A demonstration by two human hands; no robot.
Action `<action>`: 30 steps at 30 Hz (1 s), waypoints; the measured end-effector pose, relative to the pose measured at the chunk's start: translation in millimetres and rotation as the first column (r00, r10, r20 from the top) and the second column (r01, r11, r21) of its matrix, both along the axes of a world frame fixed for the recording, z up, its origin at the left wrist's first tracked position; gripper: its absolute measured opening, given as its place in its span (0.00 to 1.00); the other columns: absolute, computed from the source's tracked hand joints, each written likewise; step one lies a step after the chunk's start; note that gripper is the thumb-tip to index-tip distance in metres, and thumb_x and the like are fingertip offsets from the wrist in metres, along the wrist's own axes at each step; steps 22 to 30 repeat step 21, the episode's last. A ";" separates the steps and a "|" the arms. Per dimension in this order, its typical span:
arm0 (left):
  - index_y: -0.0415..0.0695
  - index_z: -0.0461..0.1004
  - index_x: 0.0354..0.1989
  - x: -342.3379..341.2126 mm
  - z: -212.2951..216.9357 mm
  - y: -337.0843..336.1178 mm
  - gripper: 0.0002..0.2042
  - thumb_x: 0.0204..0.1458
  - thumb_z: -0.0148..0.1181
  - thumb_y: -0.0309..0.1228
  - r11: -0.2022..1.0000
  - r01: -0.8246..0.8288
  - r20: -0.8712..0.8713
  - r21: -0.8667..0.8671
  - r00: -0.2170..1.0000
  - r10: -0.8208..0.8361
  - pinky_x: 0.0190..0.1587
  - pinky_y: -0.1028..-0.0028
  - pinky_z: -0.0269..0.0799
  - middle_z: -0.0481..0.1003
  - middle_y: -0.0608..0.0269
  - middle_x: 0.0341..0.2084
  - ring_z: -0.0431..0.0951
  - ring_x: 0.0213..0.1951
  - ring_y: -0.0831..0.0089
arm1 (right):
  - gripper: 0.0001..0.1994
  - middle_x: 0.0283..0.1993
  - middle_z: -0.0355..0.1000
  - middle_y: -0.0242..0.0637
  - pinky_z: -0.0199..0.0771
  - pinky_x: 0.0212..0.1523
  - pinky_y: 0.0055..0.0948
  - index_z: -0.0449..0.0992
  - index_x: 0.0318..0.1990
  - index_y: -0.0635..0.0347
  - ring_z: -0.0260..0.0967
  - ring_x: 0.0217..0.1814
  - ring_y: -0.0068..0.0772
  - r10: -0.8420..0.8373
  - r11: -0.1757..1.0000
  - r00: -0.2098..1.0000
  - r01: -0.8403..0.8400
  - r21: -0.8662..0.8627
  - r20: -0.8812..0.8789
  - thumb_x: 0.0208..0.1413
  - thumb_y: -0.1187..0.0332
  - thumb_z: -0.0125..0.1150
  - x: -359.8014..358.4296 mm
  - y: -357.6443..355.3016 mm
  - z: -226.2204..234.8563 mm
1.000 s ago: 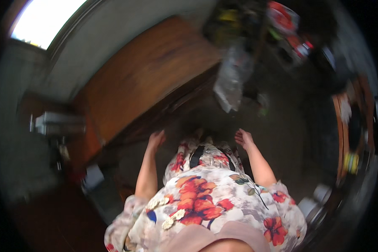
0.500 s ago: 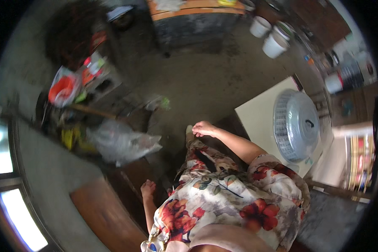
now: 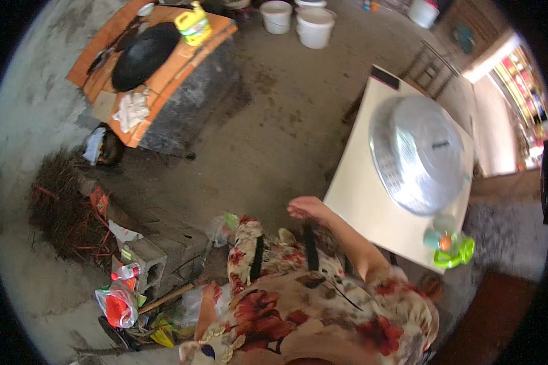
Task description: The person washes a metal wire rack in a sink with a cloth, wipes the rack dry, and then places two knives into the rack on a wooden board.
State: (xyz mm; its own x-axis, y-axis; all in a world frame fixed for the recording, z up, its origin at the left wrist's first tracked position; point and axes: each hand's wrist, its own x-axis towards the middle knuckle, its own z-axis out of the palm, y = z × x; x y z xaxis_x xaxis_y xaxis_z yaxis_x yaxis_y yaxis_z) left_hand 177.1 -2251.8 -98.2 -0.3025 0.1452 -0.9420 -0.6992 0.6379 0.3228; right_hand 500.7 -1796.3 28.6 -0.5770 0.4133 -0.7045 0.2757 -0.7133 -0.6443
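My right hand (image 3: 307,208) hangs in front of me, fingers loosely stretched, with nothing seen in it. It is just left of the cream table (image 3: 353,201), apart from its edge. My left hand (image 3: 210,293) is low at my left side, near a clear plastic bag (image 3: 192,306); its fingers are too blurred to make out. On the table rests a large silver domed lid (image 3: 417,155) with a dark handle. A bright green handled item (image 3: 455,252) and a clear container (image 3: 433,238) lie by the table's near corner.
A brick stove (image 3: 189,103) with an orange top bears a black wok (image 3: 143,56) and a yellow jug (image 3: 193,27). White buckets (image 3: 315,29) stand far off. At left are brushwood (image 3: 64,213), concrete blocks (image 3: 146,258), a red-capped bottle (image 3: 126,271) and a stick (image 3: 164,298).
My view has swung right and forward, bringing the stove top and green item into sight. I have stepped on, and my legs have changed position. My right hand stays raised in front.
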 end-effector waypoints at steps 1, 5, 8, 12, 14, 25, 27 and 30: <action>0.42 0.71 0.31 -21.6 3.0 11.0 0.08 0.57 0.54 0.33 0.995 0.060 -0.022 -0.081 0.998 -0.062 0.22 0.71 0.69 0.72 0.62 0.20 0.73 0.22 0.70 | 0.18 0.46 0.73 0.39 0.72 0.46 0.27 0.70 0.51 0.63 0.72 0.46 0.30 -0.072 0.997 0.997 0.071 -0.044 -0.023 0.60 0.59 0.54 2.4 3.7 6.3; 0.41 0.71 0.29 -94.7 -11.9 80.5 0.08 0.56 0.55 0.33 0.931 0.219 -0.026 -0.292 0.971 -0.237 0.23 0.70 0.70 0.72 0.61 0.20 0.73 0.21 0.69 | 0.20 0.49 0.72 0.42 0.74 0.48 0.28 0.68 0.53 0.65 0.72 0.48 0.33 -0.328 0.945 0.942 0.325 -0.045 -0.074 0.60 0.60 0.53 14.8 34.1 15.6; 0.41 0.72 0.28 -157.2 -45.5 167.9 0.08 0.55 0.56 0.32 0.866 0.355 -0.004 -0.353 0.925 -0.381 0.23 0.69 0.71 0.72 0.60 0.19 0.73 0.20 0.68 | 0.20 0.49 0.72 0.45 0.72 0.50 0.32 0.67 0.54 0.66 0.72 0.49 0.36 -0.513 0.858 0.848 0.510 -0.056 -0.135 0.60 0.60 0.54 22.3 69.8 -0.2; 0.40 0.72 0.31 -227.4 -74.3 361.7 0.07 0.55 0.55 0.31 0.914 0.363 -0.118 -0.183 0.915 -0.387 0.25 0.69 0.73 0.72 0.60 0.22 0.73 0.22 0.69 | 0.21 0.50 0.70 0.45 0.70 0.53 0.37 0.66 0.52 0.65 0.70 0.51 0.39 -0.751 0.659 0.629 0.733 -0.169 -0.201 0.58 0.59 0.55 -3.1 134.3 -12.0; 0.42 0.70 0.37 -256.6 -70.7 503.4 0.05 0.54 0.51 0.28 0.932 0.301 -0.106 0.203 0.953 -0.284 0.27 0.76 0.72 0.72 0.61 0.29 0.74 0.28 0.73 | 0.18 0.50 0.71 0.44 0.68 0.55 0.39 0.68 0.50 0.63 0.68 0.51 0.40 -0.819 0.574 0.548 0.791 -0.211 -0.171 0.58 0.60 0.55 -29.0 182.8 -14.2; 0.41 0.70 0.50 -192.4 20.6 892.1 0.18 0.56 0.52 0.38 0.648 0.510 -0.228 0.565 0.852 -0.471 0.48 0.68 0.67 0.75 0.55 0.45 0.74 0.48 0.65 | 0.17 0.47 0.73 0.41 0.71 0.52 0.36 0.72 0.49 0.61 0.72 0.48 0.38 -0.742 0.658 0.624 0.748 -0.089 -0.245 0.58 0.59 0.54 -60.9 331.9 -3.0; 0.41 0.70 0.50 -192.4 20.6 892.1 0.18 0.56 0.52 0.38 0.648 0.510 -0.228 0.565 0.852 -0.471 0.48 0.68 0.67 0.75 0.55 0.45 0.74 0.48 0.65 | 0.17 0.47 0.73 0.41 0.71 0.52 0.36 0.72 0.49 0.61 0.72 0.48 0.38 -0.742 0.658 0.624 0.748 -0.089 -0.245 0.58 0.59 0.54 -60.9 331.9 -3.0; 0.41 0.70 0.50 -192.4 20.6 892.1 0.18 0.56 0.52 0.38 0.648 0.510 -0.228 0.565 0.852 -0.471 0.48 0.68 0.67 0.75 0.55 0.45 0.74 0.48 0.65 | 0.17 0.47 0.73 0.41 0.71 0.52 0.36 0.72 0.49 0.61 0.72 0.48 0.38 -0.742 0.658 0.624 0.748 -0.089 -0.245 0.58 0.59 0.54 -60.9 331.9 -3.0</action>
